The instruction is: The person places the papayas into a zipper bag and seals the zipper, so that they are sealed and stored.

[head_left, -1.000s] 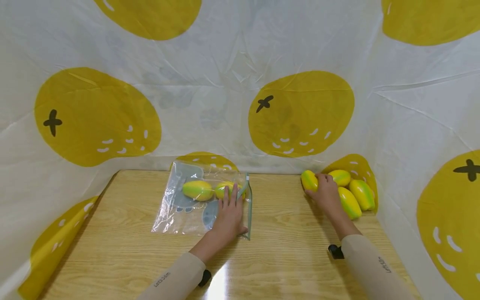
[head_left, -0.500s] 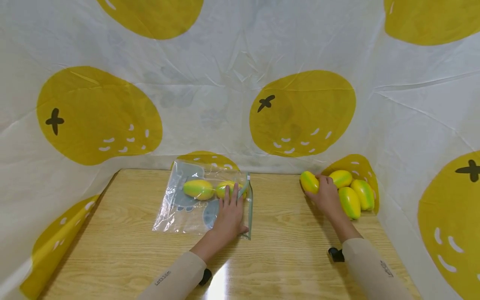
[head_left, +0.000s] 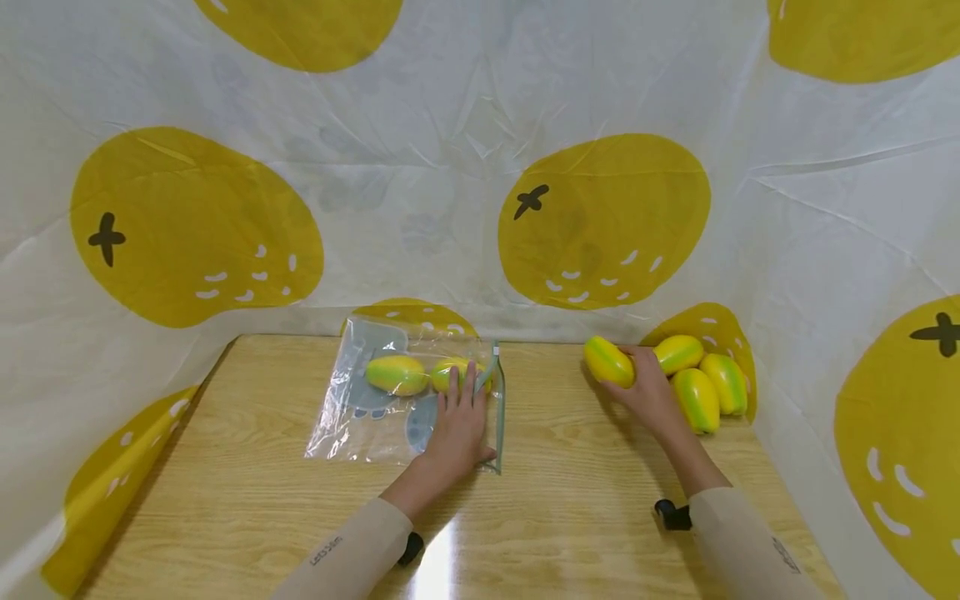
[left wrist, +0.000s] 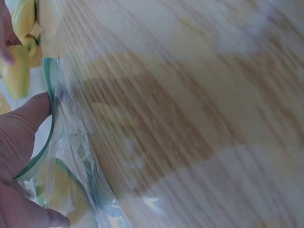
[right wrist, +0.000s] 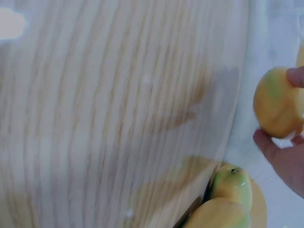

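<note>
On the table's left half lies a clear zip bag [head_left: 330, 433] with a printed grey animal figure and a green zip edge. Two yellow-green mangoes [head_left: 395, 376] sit in it, one behind the other toward the zip. My left hand [head_left: 459, 429] rests on the bag by that edge, fingers extended over the nearer mango. In the left wrist view the zip edge [left wrist: 49, 78] passes close to the thumb. At the right, my right hand [head_left: 649, 392] grips another mango [head_left: 607, 362] between thumb and fingers; the right wrist view shows this mango [right wrist: 271, 102] apart from the tabletop.
Three more mangoes [head_left: 696, 402] cluster at the table's back right corner, just right of my right hand. A white sheet [head_left: 420, 225] printed with big yellow fruit hangs round the back and sides of the wooden table [head_left: 555, 483].
My right hand has moved a little left with the mango in its grip, away from the other mangoes. One mango of the cluster has rolled slightly. My left hand has stayed on the bag.
</note>
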Action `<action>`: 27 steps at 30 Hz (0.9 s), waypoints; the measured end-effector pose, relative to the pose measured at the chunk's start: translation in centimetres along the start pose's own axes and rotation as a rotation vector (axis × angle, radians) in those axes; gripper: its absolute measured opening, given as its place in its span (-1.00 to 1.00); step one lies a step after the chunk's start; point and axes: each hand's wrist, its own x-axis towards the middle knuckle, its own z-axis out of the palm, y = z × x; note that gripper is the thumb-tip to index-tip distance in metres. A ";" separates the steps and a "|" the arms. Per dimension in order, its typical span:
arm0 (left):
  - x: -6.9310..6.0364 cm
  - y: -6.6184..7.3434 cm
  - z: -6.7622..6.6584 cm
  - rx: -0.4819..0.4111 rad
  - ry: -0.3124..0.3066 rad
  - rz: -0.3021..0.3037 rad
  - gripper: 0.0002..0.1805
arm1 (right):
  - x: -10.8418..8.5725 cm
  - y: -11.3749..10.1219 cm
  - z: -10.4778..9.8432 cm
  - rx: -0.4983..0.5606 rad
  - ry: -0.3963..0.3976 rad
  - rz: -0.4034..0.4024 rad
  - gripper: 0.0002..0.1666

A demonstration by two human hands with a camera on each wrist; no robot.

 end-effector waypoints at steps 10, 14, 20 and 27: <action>0.2 0.0 0.0 0.022 0.010 0.004 0.38 | -0.6 -2.8 1.1 0.177 -0.153 -0.040 -0.15; 0.2 0.0 0.1 0.019 0.012 0.002 0.37 | -0.9 -3.8 2.0 0.190 -0.233 -0.078 -0.16; 0.1 0.0 0.0 0.017 0.022 0.003 0.38 | -0.8 -5.4 3.4 0.241 -0.313 -0.125 -0.20; 0.1 0.1 0.0 0.018 -0.007 -0.009 0.35 | -0.4 -6.6 5.4 0.263 -0.372 -0.153 -0.20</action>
